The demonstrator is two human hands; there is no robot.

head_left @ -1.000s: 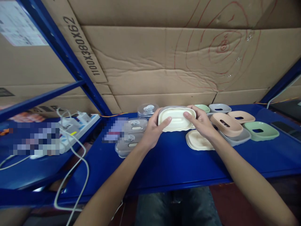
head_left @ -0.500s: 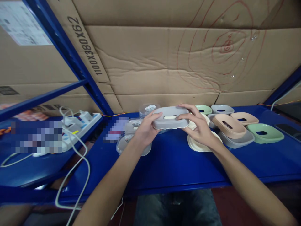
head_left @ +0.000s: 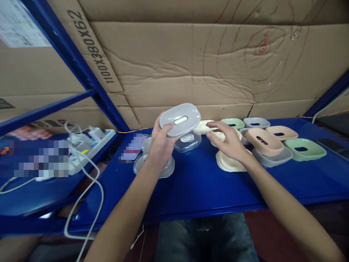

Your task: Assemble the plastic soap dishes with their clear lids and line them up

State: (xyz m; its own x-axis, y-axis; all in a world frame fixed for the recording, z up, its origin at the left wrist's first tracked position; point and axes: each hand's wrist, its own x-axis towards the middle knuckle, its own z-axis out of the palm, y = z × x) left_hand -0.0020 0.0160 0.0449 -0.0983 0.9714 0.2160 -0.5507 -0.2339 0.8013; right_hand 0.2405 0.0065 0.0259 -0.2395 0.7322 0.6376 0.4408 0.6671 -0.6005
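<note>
My left hand (head_left: 161, 143) grips a grey oval plastic dish (head_left: 188, 127), raised and tilted above the table. In the dish's long slot a cream piece (head_left: 180, 120) shows. My right hand (head_left: 227, 140) is open, fingers apart and curved, with nothing in it. It hovers over cream oval parts (head_left: 227, 163), which it partly hides. Under the held dish lies a clear plastic cover (head_left: 188, 142) with a white label. More clear covers (head_left: 166, 170) lie near my left wrist, partly hidden by it.
To the right sit slotted dishes: a peach one (head_left: 263, 142) resting on a grey one (head_left: 275, 159), and a green one (head_left: 308, 150). A phone (head_left: 133, 147) lies at the left. Farther left are a power strip (head_left: 106, 136) and a white cable (head_left: 99, 189). Cardboard (head_left: 163, 54) backs the blue table (head_left: 196, 189).
My right hand has let go of the grey dish and moved slightly right. My left hand has carried the dish up and left, tilting its slotted face toward me.
</note>
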